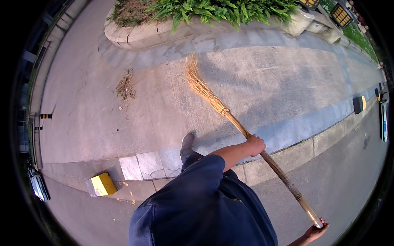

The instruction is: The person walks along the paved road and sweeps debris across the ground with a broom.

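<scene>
A long broom (236, 122) with straw-coloured twig bristles runs slantwise from upper middle to lower right. My left hand (255, 145) reaches across my body and is closed round the middle of its wooden handle. At the butt end, my right hand (315, 232) curls its fingers about the handle. The bristles point away from me and fan out over the pavement; whether they touch the ground I cannot tell. Left of the bristles lies a small heap of dry leaves and debris (126, 86), apart from the broom.
Beyond the pavement stands a stone-edged planter (143, 39) with green ferns (221, 10). A yellow block (103, 184) sits by the kerb at left, and a black-and-yellow block (359, 104) at right. Parked cars (37, 184) show at both edges. My shoe (188, 139) is on the pavement.
</scene>
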Motion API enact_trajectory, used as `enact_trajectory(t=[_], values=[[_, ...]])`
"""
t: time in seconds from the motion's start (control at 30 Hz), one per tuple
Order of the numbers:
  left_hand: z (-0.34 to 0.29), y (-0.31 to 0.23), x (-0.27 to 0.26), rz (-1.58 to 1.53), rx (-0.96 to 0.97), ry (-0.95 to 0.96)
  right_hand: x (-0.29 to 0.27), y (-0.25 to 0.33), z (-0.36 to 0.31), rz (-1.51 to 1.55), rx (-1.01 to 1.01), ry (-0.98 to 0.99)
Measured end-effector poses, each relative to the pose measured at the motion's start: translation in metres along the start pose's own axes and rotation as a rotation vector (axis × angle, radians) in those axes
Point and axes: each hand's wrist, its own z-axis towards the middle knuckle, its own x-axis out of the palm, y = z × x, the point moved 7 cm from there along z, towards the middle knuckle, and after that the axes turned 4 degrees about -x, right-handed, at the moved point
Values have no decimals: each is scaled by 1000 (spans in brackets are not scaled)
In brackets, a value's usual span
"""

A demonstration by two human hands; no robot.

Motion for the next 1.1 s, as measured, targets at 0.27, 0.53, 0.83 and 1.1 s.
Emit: enact_trajectory(t=[0.27,0.53,0.83,1.1], values=[[-61,113,-13,-18,-51,-30,145,55,-114,-223,-167,41],[-260,325,-2,79,-470,408,301,-89,-244,-175,263,284],[-302,293,5,83,-510,350,254,-150,-215,60,403,218],[-212,225,-29,71,-180,-7,192,-66,-211,69,170,75]])
